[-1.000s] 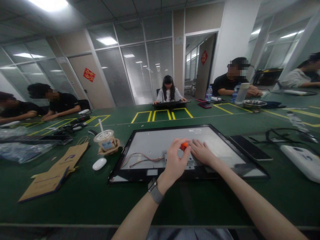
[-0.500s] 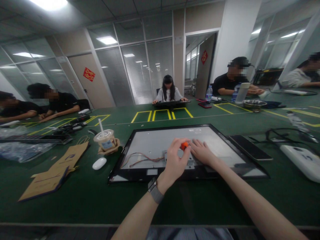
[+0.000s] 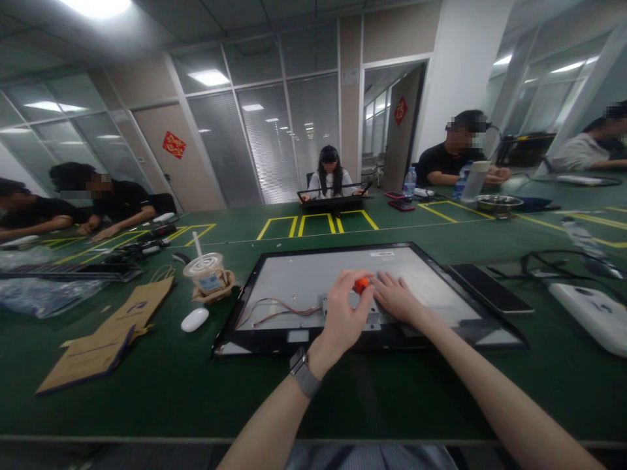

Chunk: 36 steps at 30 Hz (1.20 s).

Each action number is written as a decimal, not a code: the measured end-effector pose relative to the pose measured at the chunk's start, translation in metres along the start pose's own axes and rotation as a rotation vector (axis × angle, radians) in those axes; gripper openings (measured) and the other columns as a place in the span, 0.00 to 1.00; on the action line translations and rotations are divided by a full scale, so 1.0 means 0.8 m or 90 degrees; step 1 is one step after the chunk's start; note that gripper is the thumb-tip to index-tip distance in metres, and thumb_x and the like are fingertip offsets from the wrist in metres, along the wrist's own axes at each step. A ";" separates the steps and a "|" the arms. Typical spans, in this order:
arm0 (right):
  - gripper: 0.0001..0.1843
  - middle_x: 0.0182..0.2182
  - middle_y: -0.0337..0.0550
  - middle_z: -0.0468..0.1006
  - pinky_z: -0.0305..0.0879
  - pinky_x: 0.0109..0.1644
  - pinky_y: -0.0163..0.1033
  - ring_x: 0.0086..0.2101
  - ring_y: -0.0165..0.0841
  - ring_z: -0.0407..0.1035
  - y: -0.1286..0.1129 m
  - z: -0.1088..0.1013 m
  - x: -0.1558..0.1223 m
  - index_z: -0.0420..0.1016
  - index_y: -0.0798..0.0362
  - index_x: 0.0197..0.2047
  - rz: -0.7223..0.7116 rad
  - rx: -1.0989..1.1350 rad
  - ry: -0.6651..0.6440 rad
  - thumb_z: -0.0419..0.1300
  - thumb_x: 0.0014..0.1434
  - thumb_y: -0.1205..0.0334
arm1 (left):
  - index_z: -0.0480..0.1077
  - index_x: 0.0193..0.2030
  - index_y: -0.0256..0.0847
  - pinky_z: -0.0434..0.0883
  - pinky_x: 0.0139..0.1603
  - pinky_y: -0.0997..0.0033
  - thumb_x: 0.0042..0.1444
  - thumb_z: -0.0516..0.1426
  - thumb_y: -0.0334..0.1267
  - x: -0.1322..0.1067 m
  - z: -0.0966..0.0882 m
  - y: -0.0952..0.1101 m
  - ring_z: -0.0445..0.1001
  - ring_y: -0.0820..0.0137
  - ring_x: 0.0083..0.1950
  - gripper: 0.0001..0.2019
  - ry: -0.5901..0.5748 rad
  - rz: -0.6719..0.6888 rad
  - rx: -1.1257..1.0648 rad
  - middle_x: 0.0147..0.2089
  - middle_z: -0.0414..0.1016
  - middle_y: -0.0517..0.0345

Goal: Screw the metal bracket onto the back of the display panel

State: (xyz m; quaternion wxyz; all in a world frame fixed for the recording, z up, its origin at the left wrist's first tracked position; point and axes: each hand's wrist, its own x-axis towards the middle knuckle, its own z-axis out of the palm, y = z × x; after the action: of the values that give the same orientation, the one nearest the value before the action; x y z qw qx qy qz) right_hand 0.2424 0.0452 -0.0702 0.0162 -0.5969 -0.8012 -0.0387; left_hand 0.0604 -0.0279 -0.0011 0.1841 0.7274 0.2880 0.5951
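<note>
A monitor panel (image 3: 304,277) lies face down on the green table (image 3: 171,391), its grey metal back up inside a black frame. Thin red and white wires (image 3: 274,312) run across its lower left part. My left hand (image 3: 343,313), with a watch on the wrist, is closed round a small orange-handled tool (image 3: 361,284) that stands on the panel's back near the middle. My right hand (image 3: 396,297) lies flat on the panel just to the right of the tool, fingers stretched out and touching it.
An iced drink cup with a straw (image 3: 206,274), a white mouse (image 3: 194,320) and brown paper bags (image 3: 105,333) lie to the left. A black phone (image 3: 490,287), cables (image 3: 553,264) and a white device (image 3: 592,313) are to the right. Several people sit round the table's far sides.
My hands and the tool stay where they were. The person across the table has lifted the far edge of a black panel.
</note>
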 end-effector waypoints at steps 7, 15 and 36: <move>0.30 0.69 0.61 0.56 0.50 0.64 0.63 0.67 0.51 0.49 -0.002 -0.003 -0.001 0.56 0.54 0.71 0.019 -0.001 0.002 0.39 0.70 0.57 | 0.71 0.48 0.41 0.69 0.46 0.68 0.62 0.55 0.30 0.000 0.000 0.002 0.71 0.69 0.42 0.09 -0.003 -0.004 0.002 0.42 0.73 0.56; 0.29 0.69 0.57 0.57 0.50 0.64 0.66 0.67 0.52 0.48 0.002 0.001 0.000 0.58 0.51 0.70 -0.008 0.004 -0.001 0.38 0.69 0.57 | 0.71 0.48 0.41 0.69 0.46 0.68 0.62 0.55 0.31 0.000 0.000 0.001 0.71 0.69 0.42 0.09 -0.004 -0.006 -0.001 0.42 0.73 0.55; 0.28 0.69 0.56 0.57 0.49 0.64 0.65 0.67 0.51 0.46 -0.001 -0.004 -0.002 0.60 0.49 0.69 -0.006 0.001 -0.004 0.40 0.70 0.59 | 0.71 0.48 0.41 0.70 0.46 0.66 0.63 0.55 0.33 -0.001 0.000 0.001 0.71 0.68 0.42 0.09 -0.004 -0.007 0.011 0.43 0.73 0.55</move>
State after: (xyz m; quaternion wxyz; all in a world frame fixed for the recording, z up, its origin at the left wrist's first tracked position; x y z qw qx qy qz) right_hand 0.2422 0.0429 -0.0672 0.0142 -0.5933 -0.8040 -0.0361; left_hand 0.0602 -0.0290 -0.0006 0.1820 0.7294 0.2964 0.5891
